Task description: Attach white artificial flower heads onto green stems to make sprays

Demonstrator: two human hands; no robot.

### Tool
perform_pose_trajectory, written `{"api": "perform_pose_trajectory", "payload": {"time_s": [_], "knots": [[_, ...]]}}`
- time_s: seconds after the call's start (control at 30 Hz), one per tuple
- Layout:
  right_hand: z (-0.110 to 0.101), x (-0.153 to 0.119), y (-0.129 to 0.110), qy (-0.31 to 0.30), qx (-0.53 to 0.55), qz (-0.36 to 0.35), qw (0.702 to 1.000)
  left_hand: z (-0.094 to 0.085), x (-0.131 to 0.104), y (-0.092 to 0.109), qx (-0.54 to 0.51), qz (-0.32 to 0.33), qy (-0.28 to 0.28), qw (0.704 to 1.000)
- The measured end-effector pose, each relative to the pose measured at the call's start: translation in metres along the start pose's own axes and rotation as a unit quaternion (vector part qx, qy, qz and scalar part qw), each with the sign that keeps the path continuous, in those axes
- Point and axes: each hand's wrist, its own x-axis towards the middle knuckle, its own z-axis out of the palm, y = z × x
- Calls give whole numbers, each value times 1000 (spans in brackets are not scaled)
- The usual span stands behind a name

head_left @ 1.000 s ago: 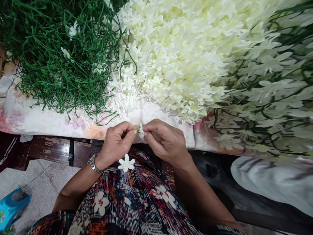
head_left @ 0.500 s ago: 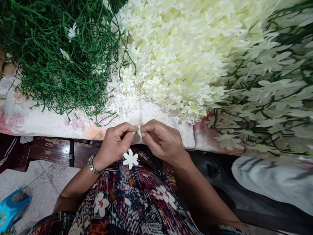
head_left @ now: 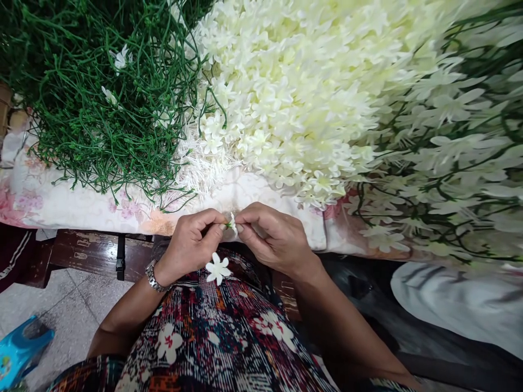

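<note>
My left hand [head_left: 199, 238] pinches a thin green stem between thumb and forefinger, at the table's front edge. At the stem's tip sits a small white artificial flower [head_left: 232, 224], seen edge-on. Thumb and forefinger of my right hand [head_left: 273, 234] are closed on that flower's petals, facing the left fingertips. Below my left hand hangs another white artificial flower [head_left: 218, 268], its petals spread, in front of my patterned clothing. Whether it belongs to the same stem is hidden by the hand.
Green plastic stems [head_left: 106, 109] are heaped at the left of the flowered tablecloth [head_left: 81, 201]. Loose white blossoms [head_left: 294, 98] pile up in the middle, beside thin white pieces [head_left: 204, 163]. Flowered stems [head_left: 453, 158] lie at right. A blue plastic object [head_left: 24, 348] stands on the floor.
Both hands stay in nearly the same place, still pinching the stem and the flower. The hanging flower has tilted slightly, and the whole view has shifted a little.
</note>
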Motion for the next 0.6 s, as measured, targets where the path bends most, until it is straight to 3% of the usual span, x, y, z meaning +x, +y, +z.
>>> {"api": "perform_pose_trajectory", "payload": {"time_s": [0.27,0.6], "knots": [[-6,1,-2,-35,11,-9,999,1,-1,0,24,45,7,999],[-1,-1,1,-26,12,-34,999,5,0,1,64,86,36,994]]}}
